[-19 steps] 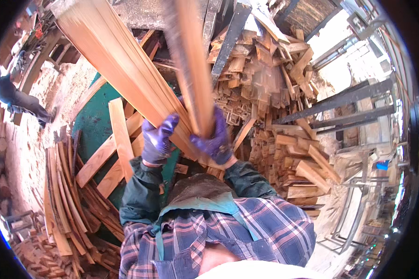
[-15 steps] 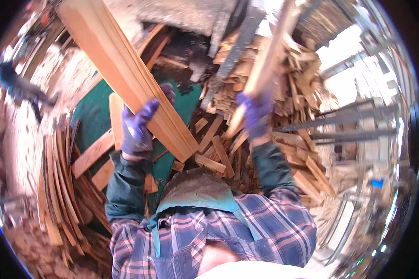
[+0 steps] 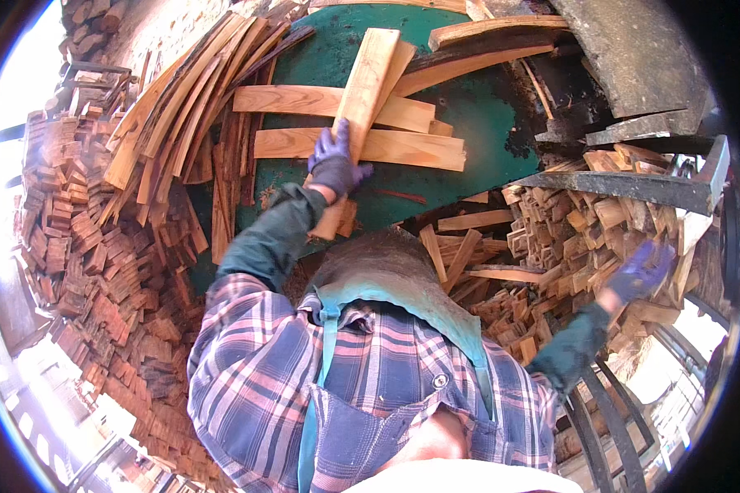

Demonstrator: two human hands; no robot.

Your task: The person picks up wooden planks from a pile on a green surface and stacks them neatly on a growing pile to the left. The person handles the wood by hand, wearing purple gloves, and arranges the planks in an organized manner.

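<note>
Two purple gloves, set wide apart. With the left hand (image 3: 335,158), spans a pale board (image 3: 372,82), fingers over one edge and thumb by the other; cannot tell whether clenched on it or merely laid there. With the right hand (image 3: 643,269), reaches far out to the right above a heap of offcuts (image 3: 551,226), loose and unclenched, with fingers stretched out and blurred. Lies, as to the pale board, across the top of two crosswise boards (image 3: 423,150), over a green surface (image 3: 501,123). Points away from the body, far end leaning slightly right; long axis running nearly square to the crosswise pair. Just under its right edge, partly hidden, another plank (image 3: 398,67) at a similar slant. Close below, a grey apron (image 3: 378,267) over a plaid shirt (image 3: 370,370). To the left, a bundle of long curved strips (image 3: 197,99), fanned and slanting. Farther left and lower, tight rows of stacked blocks (image 3: 99,279). At upper right, a grey slab (image 3: 633,57) and, nearer, a dark bar (image 3: 625,187) spanning the heap.
</note>
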